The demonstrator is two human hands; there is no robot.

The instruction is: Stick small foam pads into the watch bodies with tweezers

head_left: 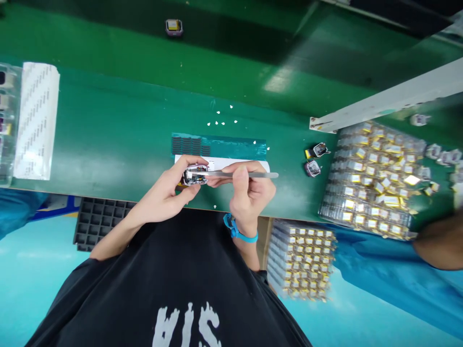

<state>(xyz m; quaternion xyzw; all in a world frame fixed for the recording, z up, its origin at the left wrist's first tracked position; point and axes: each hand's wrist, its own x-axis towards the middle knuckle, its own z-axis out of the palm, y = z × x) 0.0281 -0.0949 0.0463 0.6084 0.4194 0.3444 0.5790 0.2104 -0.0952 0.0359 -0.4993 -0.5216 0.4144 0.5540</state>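
My left hand (172,190) grips a small open device housing (196,175) with electronic parts showing inside, thumb and fingers on its two sides. In my right hand (249,190) is a pair of metal tweezers (231,174), held almost level, with the tips at the housing's opening. Whether the tips pinch anything is too small to tell. Under and behind the hands lies a white sheet (264,165), partly covered. Just beyond it is a teal strip (235,147) with rows of small black pads (191,145) at its left end.
Small white bits (223,123) are scattered beyond the strip. Two housings (312,168) sit at right, beside stacked trays of yellow-wrapped parts (372,178). Another housing (174,27) stands far back. A printed white sheet (36,120) lies at left. A co-worker's sleeve (379,260) is at right.
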